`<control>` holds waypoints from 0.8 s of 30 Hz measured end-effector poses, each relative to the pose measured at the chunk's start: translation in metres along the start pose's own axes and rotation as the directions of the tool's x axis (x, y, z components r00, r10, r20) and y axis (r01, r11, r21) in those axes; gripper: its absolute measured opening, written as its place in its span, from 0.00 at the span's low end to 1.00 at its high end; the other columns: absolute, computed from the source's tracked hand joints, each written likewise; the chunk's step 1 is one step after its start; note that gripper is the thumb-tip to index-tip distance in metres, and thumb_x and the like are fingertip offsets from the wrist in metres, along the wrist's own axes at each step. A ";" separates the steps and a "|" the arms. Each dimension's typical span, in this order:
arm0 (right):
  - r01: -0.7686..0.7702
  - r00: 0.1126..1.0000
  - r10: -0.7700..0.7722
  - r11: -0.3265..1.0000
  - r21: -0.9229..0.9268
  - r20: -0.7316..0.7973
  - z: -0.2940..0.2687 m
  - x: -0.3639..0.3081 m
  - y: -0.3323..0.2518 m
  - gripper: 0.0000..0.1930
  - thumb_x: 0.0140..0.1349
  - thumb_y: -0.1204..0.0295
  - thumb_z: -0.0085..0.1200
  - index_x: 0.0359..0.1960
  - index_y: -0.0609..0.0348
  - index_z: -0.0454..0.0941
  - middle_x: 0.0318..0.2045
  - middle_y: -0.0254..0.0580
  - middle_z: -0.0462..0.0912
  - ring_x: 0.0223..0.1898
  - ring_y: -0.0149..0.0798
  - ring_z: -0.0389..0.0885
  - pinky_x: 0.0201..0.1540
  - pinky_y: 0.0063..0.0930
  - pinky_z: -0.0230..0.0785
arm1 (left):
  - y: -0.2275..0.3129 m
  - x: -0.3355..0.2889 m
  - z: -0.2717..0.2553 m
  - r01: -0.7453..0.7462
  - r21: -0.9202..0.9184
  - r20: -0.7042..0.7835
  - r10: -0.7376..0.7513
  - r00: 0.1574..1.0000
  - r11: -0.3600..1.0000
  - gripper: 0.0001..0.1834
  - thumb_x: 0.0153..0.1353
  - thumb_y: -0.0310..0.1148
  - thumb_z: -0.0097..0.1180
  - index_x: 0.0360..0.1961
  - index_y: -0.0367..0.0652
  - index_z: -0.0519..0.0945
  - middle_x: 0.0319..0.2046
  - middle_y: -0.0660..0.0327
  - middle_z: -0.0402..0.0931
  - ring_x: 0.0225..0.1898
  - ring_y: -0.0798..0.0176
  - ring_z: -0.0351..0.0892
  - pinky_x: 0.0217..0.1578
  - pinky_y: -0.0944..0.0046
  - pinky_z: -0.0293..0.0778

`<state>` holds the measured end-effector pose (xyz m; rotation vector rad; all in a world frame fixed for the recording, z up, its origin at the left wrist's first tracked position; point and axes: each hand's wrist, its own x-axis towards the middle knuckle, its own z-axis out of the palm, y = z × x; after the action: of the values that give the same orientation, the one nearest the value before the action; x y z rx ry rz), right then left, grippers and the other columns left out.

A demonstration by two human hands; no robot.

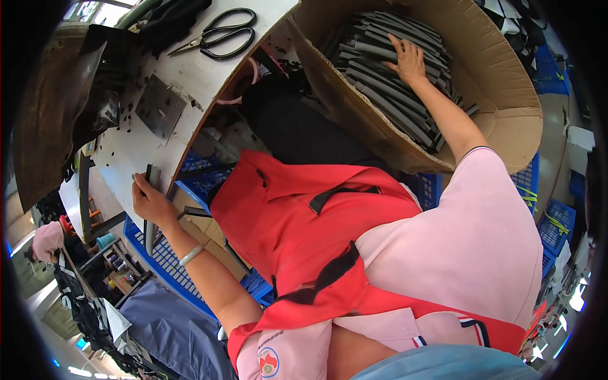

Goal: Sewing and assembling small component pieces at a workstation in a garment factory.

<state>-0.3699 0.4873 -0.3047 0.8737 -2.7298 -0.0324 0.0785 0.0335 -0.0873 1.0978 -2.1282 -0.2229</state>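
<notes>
At the table's edge, my left hand [149, 197] is closed round a dark grey strip [150, 235], which sticks out above and below the fist. A bracelet circles that wrist. My right hand [408, 60] reaches into a large cardboard box [512, 76] on the right. Its fingers are spread over a pile of long grey strips [392, 104] that looks the same in kind, and it touches the top ones without visibly gripping any. The strips lie roughly side by side, some crossing at the near end.
On the white table [209, 85] lie black-handled scissors [218, 35], a dark flat plate [160, 109] and dark scraps. Blue plastic crates [171, 269] stand below and beside the table. A red apron [304, 215] covers my lap. Another person [49, 240] is far left.
</notes>
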 end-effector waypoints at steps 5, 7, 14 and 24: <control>-0.146 0.960 0.145 0.989 -0.016 0.240 0.003 -0.019 -0.008 0.47 0.58 0.36 0.52 0.73 0.28 0.41 0.69 0.44 0.55 0.68 0.48 0.54 0.67 0.44 0.45 | -0.005 0.003 -0.005 0.009 0.071 0.022 -0.010 1.000 0.997 0.23 0.71 0.47 0.46 0.34 0.38 0.84 0.27 0.52 0.83 0.29 0.53 0.81 0.32 0.58 0.73; -0.134 0.963 0.131 0.991 -0.004 0.234 0.002 -0.019 -0.007 0.46 0.58 0.37 0.52 0.73 0.29 0.42 0.69 0.44 0.55 0.68 0.48 0.53 0.68 0.44 0.45 | -0.006 0.004 -0.004 0.017 0.088 0.027 -0.020 0.999 0.996 0.24 0.70 0.48 0.45 0.35 0.39 0.84 0.27 0.51 0.83 0.30 0.51 0.82 0.32 0.56 0.73; -0.127 0.970 0.119 0.992 0.024 0.213 -0.001 -0.020 -0.009 0.44 0.58 0.38 0.53 0.73 0.32 0.48 0.68 0.43 0.56 0.70 0.45 0.51 0.69 0.43 0.43 | -0.004 0.004 -0.001 0.001 0.036 -0.004 -0.001 1.000 0.999 0.23 0.71 0.47 0.47 0.33 0.37 0.83 0.26 0.53 0.82 0.27 0.58 0.80 0.31 0.60 0.73; -0.026 0.996 0.013 0.988 0.152 0.090 -0.012 -0.012 -0.017 0.35 0.60 0.44 0.55 0.67 0.39 0.61 0.66 0.40 0.61 0.68 0.45 0.56 0.69 0.41 0.47 | -0.003 0.003 -0.003 0.005 0.050 -0.003 -0.005 1.000 0.999 0.24 0.70 0.48 0.47 0.33 0.37 0.84 0.27 0.52 0.83 0.28 0.56 0.81 0.32 0.60 0.73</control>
<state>-0.3480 0.4809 -0.2978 0.9063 -2.8544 0.1475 0.0817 0.0298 -0.0850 1.1319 -2.1389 -0.1710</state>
